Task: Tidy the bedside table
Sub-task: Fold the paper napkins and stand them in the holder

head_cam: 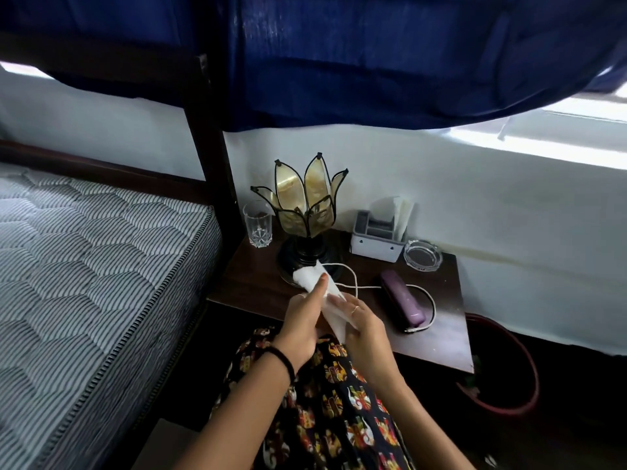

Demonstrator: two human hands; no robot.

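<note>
My 2 hands, left hand and right hand, pinch 1 white tissue, hiding its middle; worktop holds 1 lamp, 1 glass.

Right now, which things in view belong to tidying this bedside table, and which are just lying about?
In the job: the dark wooden bedside table; the white tissue held by left hand and right hand; white cable; purple case; clear drinking glass; glass ashtray; grey organiser; petal-shaped lamp.

Lying about: striped mattress; blue curtain; red bin.
</note>
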